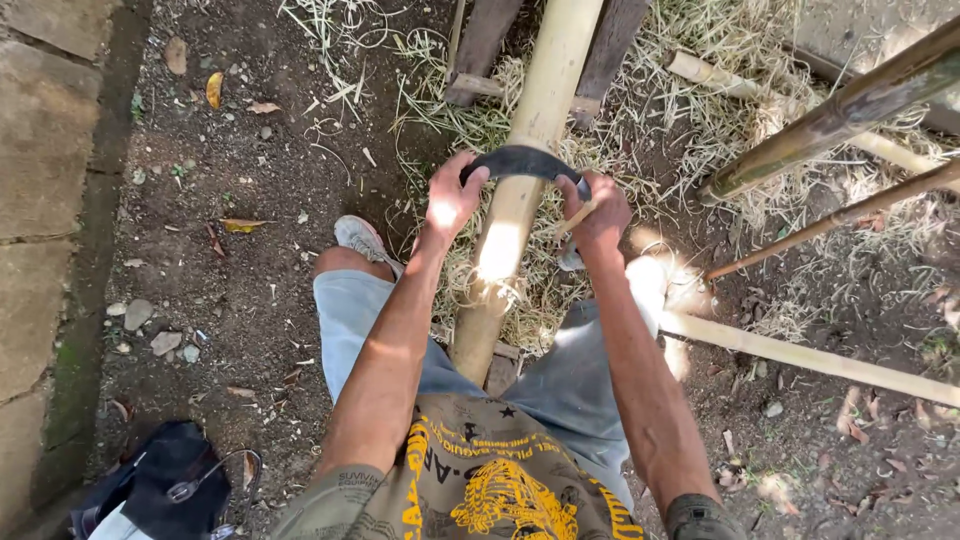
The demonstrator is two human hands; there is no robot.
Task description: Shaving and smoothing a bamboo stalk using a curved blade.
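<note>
A thick pale bamboo pole (pixel 540 100) runs from between my legs up and away, resting on dark wooden boards at the far end. Across it lies a dark curved blade (pixel 522 160). My left hand (pixel 452 200) grips the blade's left end. My right hand (pixel 600 215) grips its right end, where a light wooden handle shows. Pale shavings (pixel 520 300) lie heaped around the pole beneath my hands.
Several more bamboo poles (pixel 840 115) slant in from the right, one lying on the ground (pixel 810 358). A dark bag (pixel 165 480) sits at the lower left by a stone kerb (pixel 40 200). My left foot in a grey shoe (pixel 360 240) rests on bare dirt.
</note>
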